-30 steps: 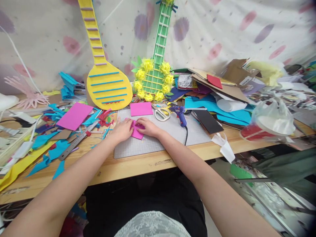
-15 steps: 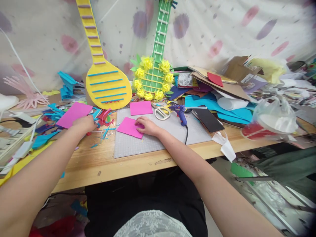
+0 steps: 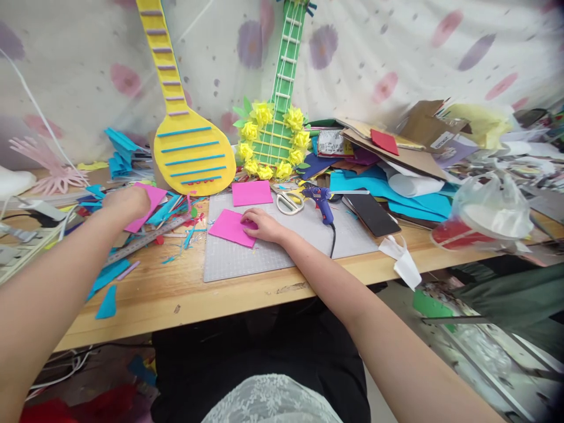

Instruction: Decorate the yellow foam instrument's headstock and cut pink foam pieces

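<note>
My left hand (image 3: 127, 204) is at the left among the scraps, over the left part of a pink foam sheet (image 3: 152, 205). It is blurred by motion, and its fingers are hidden, so its grip does not show. On the grey cutting mat (image 3: 247, 261) my right hand (image 3: 263, 225) has its bent fingers on the right edge of another pink foam sheet (image 3: 229, 226), holding it down. A third pink sheet (image 3: 252, 192) lies flat just behind. Beside it are scissors (image 3: 289, 203) and a blue glue gun (image 3: 324, 205).
A steel ruler (image 3: 147, 239) lies among blue scraps (image 3: 107, 302). Yellow (image 3: 194, 153) and green (image 3: 275, 141) craft instruments lean at the back. A phone (image 3: 372, 212), a bagged red-and-white tub (image 3: 478, 220) and stacked coloured sheets (image 3: 418, 202) occupy the right. A power strip (image 3: 26, 249) sits far left.
My left hand has moved left and slightly up across the pink sheet, uncovering the ruler and blue scraps. My right hand and its pink sheet stay put.
</note>
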Demonstrator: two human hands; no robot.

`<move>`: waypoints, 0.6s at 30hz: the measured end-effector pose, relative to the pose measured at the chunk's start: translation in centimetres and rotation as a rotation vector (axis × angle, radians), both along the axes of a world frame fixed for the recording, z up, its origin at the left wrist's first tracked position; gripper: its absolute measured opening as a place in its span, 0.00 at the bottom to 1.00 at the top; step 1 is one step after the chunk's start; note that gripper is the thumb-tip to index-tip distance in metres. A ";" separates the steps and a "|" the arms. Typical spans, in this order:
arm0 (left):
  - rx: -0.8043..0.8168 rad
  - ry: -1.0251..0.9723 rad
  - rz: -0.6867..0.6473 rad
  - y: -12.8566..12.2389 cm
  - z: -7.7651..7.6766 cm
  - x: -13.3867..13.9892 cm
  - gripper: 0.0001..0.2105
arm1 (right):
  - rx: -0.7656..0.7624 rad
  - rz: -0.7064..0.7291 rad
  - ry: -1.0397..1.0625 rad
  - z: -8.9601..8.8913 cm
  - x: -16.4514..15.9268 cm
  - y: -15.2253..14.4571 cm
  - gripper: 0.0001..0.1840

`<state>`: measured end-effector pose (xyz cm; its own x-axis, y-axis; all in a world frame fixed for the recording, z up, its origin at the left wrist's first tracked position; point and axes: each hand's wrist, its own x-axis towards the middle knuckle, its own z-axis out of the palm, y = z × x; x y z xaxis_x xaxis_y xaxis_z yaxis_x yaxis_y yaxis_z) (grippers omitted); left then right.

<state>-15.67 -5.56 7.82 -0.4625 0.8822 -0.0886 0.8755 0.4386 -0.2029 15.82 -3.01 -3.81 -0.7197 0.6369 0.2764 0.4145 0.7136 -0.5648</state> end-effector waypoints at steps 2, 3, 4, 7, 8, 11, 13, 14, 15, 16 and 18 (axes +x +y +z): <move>-0.111 0.008 -0.089 -0.3 -0.2 0.7 0.16 | -0.003 -0.002 -0.002 0.0 0.0 0.0 0.11; -0.162 -0.018 -0.153 -0.4 -0.5 1.0 0.15 | -0.004 -0.003 -0.001 -0.1 0.0 0.1 0.11; -0.212 -0.045 -0.206 -0.5 -1.0 1.2 0.15 | -0.005 -0.004 0.001 -0.1 0.0 0.1 0.11; -0.302 -0.104 -0.305 -0.6 -2.7 1.3 0.14 | 0.000 0.001 0.004 -0.1 0.0 0.1 0.11; -0.306 -0.112 -0.325 -0.6 -3.1 1.2 0.13 | 0.003 0.003 0.004 -0.1 0.0 0.1 0.11; -0.311 -0.067 -0.396 -0.7 -3.8 1.2 0.13 | 0.009 0.004 0.001 -0.2 0.0 0.1 0.11; -0.302 0.022 -0.438 -1.0 -3.7 1.5 0.15 | 0.010 0.001 -0.002 -0.1 0.0 0.1 0.12; -0.288 0.067 -0.457 -1.2 -3.6 1.7 0.16 | 0.008 0.000 -0.006 -0.1 0.0 0.1 0.12; -0.267 0.102 -0.476 -1.4 -3.5 1.8 0.17 | 0.005 -0.002 -0.009 0.0 0.0 0.1 0.12; -0.249 0.120 -0.496 -1.6 -3.3 2.0 0.17 | 0.002 -0.003 -0.012 0.0 0.0 0.1 0.13; -0.206 0.108 -0.560 -2.0 -3.1 2.1 0.15 | -0.004 -0.004 -0.019 0.2 0.0 0.1 0.13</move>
<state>-13.59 -7.53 4.75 0.0508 0.9637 -0.2622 0.9315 -0.1403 -0.3355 15.83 -2.92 -3.65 -0.7224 0.6407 0.2601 0.4278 0.7096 -0.5599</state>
